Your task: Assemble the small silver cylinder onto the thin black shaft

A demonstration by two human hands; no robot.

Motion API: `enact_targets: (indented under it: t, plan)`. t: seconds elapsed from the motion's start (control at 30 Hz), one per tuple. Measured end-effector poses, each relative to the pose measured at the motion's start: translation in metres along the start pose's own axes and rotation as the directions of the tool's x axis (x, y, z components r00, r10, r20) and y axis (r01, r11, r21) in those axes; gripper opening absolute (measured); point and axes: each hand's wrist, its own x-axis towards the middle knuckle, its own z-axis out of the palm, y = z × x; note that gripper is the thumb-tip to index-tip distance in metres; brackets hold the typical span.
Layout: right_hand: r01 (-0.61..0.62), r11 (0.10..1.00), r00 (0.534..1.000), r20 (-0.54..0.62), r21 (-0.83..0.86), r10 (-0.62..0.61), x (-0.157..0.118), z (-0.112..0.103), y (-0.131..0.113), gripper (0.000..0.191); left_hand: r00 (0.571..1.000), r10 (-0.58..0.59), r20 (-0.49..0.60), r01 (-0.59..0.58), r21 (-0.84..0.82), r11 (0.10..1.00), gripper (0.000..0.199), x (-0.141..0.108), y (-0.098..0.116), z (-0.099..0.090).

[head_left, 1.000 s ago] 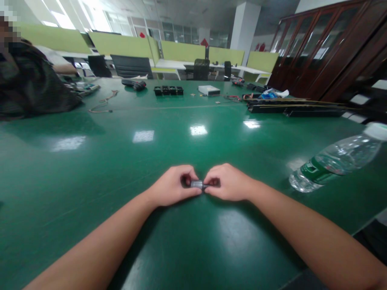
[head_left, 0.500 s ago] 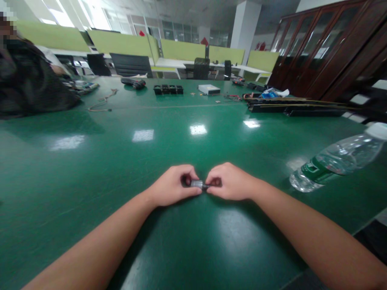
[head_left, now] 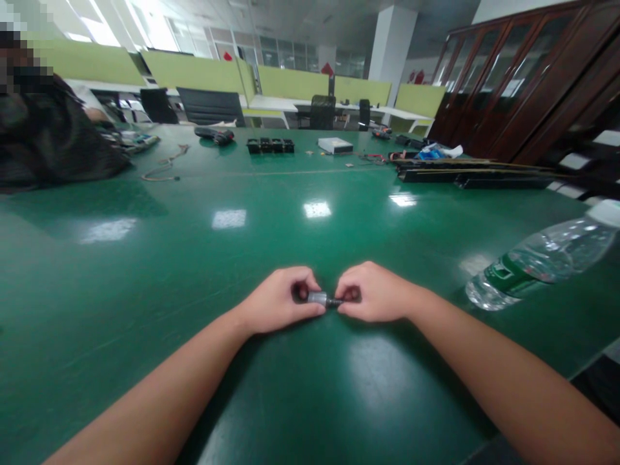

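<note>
Between my two hands, low over the green table (head_left: 271,239), is a small grey cylindrical part (head_left: 317,298) with a thin dark ridged shaft (head_left: 334,302) at its right end. My left hand (head_left: 283,300) pinches the grey cylinder between thumb and fingers. The tip of the dark shaft is pinched by my right hand (head_left: 375,292), and its far end is hidden by the fingers. A short stretch of the shaft shows between the hands.
At the right stands a clear plastic bottle (head_left: 542,258) with a green label. Black fans (head_left: 270,146), a white box (head_left: 335,145), a cable (head_left: 162,169) and long black rails (head_left: 465,173) lie at the back. A person in dark clothing (head_left: 53,135) is at the far left.
My right hand has moved slightly to the right, away from my left hand, and more of the dark shaft now shows between them. My left hand keeps its pinch on the cylinder.
</note>
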Motion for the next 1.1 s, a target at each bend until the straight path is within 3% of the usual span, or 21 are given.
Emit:
enact_targets:
  t: [0.47, 0.77, 0.97, 1.1]
  plan:
    - [-0.179, 0.982, 0.966, 0.202, 0.061, 0.164, -0.011, -0.025, 0.012, 0.011, 1.0, 0.029, -0.006, -0.029, 0.015, 0.999, 0.024, 0.0, -0.002, 0.0]
    - [-0.189, 0.968, 0.967, 0.205, 0.166, 0.154, -0.007, -0.02, 0.012, 0.014, 1.0, 0.023, -0.003, -0.023, 0.017, 1.0, 0.025, 0.0, -0.002, 0.0]
    - [-0.106, 0.973, 0.994, 0.017, 0.206, 0.105, 0.005, 0.004, 0.007, 0.021, 0.999, -0.026, -0.029, 0.027, 0.023, 0.999, 0.026, 0.001, -0.002, 0.001]
    - [-0.041, 0.989, 0.998, -0.046, 0.145, 0.049, 0.009, 0.013, 0.006, 0.017, 0.999, -0.018, -0.032, 0.02, 0.049, 0.999, 0.025, 0.0, -0.003, 0.002]
